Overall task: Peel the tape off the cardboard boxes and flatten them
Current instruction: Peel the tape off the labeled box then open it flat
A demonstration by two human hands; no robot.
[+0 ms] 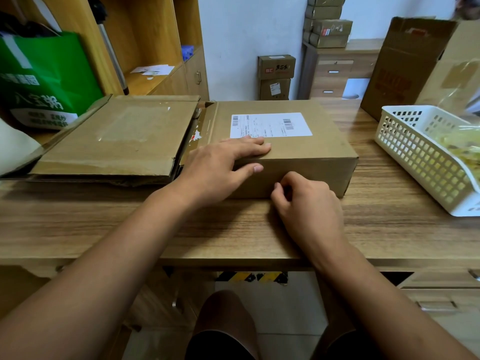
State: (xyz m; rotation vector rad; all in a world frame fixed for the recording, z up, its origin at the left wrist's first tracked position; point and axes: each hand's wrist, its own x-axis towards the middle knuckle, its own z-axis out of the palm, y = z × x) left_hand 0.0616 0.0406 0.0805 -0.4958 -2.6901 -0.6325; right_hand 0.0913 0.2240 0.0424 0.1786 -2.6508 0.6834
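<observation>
A closed brown cardboard box (298,152) with a white shipping label (270,125) lies on the wooden desk (233,229) in front of me. My left hand (223,165) presses flat on the box's top near its front edge, with the thumb on the front face. My right hand (304,201) is curled against the lower front face. Its thumb and forefinger pinch at a strip of clear tape there, which is hard to make out. To the left lies a stack of flattened cardboard boxes (117,136) with tape remnants on top.
A white perforated basket (415,152) holding crumpled clear tape stands at the right. Behind it leans a tall flattened box (405,66). A green bag (44,79) stands at the far left by a wooden shelf. More boxes (275,76) are stacked against the back wall.
</observation>
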